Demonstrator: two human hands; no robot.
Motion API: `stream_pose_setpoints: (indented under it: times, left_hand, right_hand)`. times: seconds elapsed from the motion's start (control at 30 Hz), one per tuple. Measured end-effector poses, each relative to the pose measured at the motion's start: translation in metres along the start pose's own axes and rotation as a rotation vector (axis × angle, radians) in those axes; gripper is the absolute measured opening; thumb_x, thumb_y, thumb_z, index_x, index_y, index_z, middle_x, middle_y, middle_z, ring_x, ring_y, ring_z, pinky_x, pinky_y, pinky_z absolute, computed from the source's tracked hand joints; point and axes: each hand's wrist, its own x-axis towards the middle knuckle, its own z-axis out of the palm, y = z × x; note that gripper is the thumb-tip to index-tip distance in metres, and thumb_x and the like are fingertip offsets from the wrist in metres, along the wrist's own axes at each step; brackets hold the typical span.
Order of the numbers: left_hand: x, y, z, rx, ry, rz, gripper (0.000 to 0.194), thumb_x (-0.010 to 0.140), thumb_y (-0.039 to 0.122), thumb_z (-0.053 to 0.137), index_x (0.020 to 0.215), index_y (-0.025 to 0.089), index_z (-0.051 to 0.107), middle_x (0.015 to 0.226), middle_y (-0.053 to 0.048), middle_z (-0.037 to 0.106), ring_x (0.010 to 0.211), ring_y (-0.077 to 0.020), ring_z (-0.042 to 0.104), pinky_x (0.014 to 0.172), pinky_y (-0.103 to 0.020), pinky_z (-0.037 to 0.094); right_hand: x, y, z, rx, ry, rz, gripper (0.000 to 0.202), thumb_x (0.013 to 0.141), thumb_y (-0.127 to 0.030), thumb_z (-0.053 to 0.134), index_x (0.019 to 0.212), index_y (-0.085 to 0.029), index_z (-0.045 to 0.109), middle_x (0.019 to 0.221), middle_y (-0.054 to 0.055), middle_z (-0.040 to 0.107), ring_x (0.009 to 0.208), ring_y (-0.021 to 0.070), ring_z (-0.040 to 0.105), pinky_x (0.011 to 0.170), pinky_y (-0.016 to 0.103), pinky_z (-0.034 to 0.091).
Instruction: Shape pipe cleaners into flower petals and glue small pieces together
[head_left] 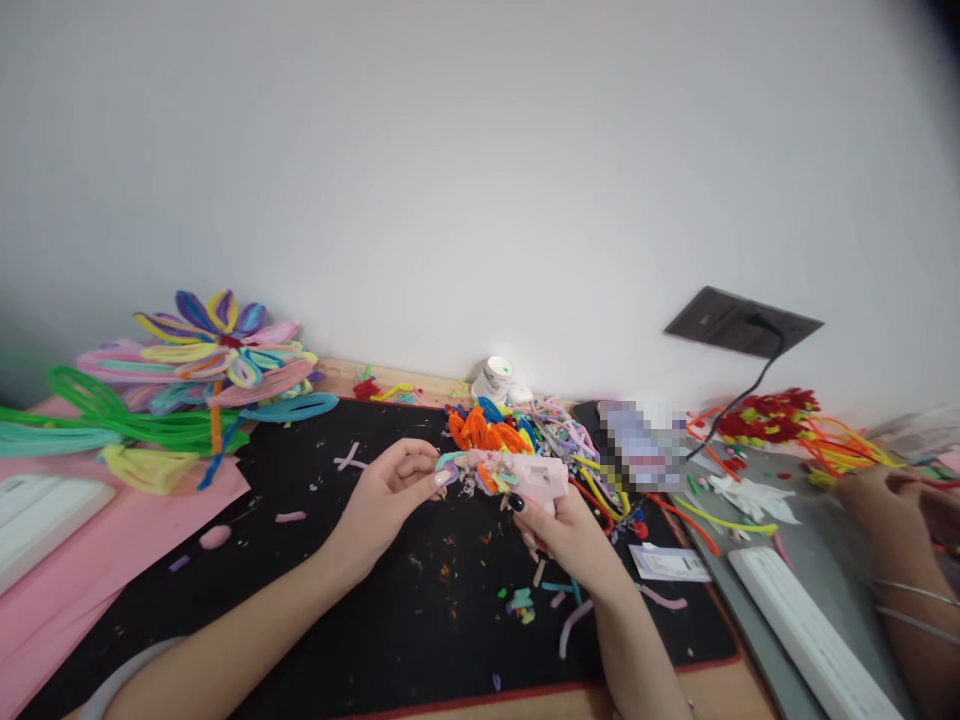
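Observation:
Over the black mat [300, 590], my right hand [566, 530] grips a pale pink boxy piece [541, 475] with a small recessed window, its dark-nailed thumb pressed against the lower edge. From the piece's left end runs a lumpy, fuzzy pastel strip [480, 468] with a turquoise and purple tip. My left hand [401, 485] pinches that tip between thumb and fingers. What lies inside the pinch is partly hidden. Just behind are orange pipe cleaner loops [487, 432], close to the strip. Small fuzzy clippings [519, 604] are scattered on the mat below my hands.
A large pipe cleaner flower [232, 345] and green loops [150, 415] lie left, by pink paper [142, 525]. Behind my hands stands a white cup [495, 375]. To the right are a blurred-out phone [641, 445], a long white box [814, 630] and another person's hand [885, 510].

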Motion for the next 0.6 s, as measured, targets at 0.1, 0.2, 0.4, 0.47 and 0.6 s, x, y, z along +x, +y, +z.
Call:
stream_pose_setpoints:
  times: [0.1,0.2,0.4,0.47,0.6]
  left_hand:
    - [0.0002,0.0005,0.0001,-0.028,-0.001,0.001,0.034,0.069,0.034,0.089,0.09,0.02,0.065,0.079,0.001,0.071,0.073,-0.015,0.066,0.07,-0.026,0.054]
    - [0.0005,0.0019,0.001,-0.042,0.011,0.004,0.035,0.068,0.033,0.09,0.089,0.02,0.065,0.078,0.001,0.071,0.073,-0.0143,0.065,0.07,-0.025,0.054]
    - [0.0005,0.0033,0.0015,-0.05,0.026,-0.002,0.037,0.068,0.035,0.09,0.09,0.019,0.065,0.079,0.0,0.072,0.073,-0.015,0.066,0.069,-0.026,0.054]
    - [0.0001,0.0032,0.001,-0.056,0.032,-0.007,0.038,0.068,0.035,0.091,0.091,0.019,0.065,0.08,0.0,0.072,0.073,-0.0151,0.066,0.068,-0.026,0.054]
    - [-0.0001,0.0039,0.0008,-0.065,0.044,-0.014,0.039,0.067,0.034,0.091,0.09,0.019,0.064,0.08,0.0,0.072,0.072,-0.0151,0.066,0.068,-0.026,0.054]
  right_hand:
    - [-0.0005,0.0001,-0.0009,-0.007,-0.004,0.0,0.032,0.088,-0.049,0.067,0.077,-0.023,0.052,0.054,-0.008,0.041,0.048,0.0099,0.032,0.046,0.024,0.03]
    - [-0.0013,-0.0015,-0.0016,-0.024,-0.002,-0.005,0.028,0.089,-0.045,0.066,0.078,-0.023,0.053,0.052,-0.008,0.041,0.047,0.0098,0.032,0.046,0.024,0.029]
    - [-0.003,-0.0029,-0.0028,-0.03,-0.015,0.005,0.036,0.089,-0.047,0.066,0.068,-0.023,0.048,0.051,-0.007,0.042,0.046,0.0092,0.033,0.045,0.024,0.028]
    - [-0.0032,-0.0028,-0.0034,-0.042,-0.017,0.007,0.039,0.089,-0.049,0.065,0.066,-0.024,0.047,0.05,-0.007,0.043,0.047,0.0095,0.034,0.045,0.024,0.028]
    - [-0.0034,-0.0024,-0.0045,-0.061,-0.028,0.001,0.043,0.09,-0.051,0.065,0.062,-0.024,0.046,0.05,-0.006,0.043,0.047,0.01,0.034,0.046,0.025,0.028]
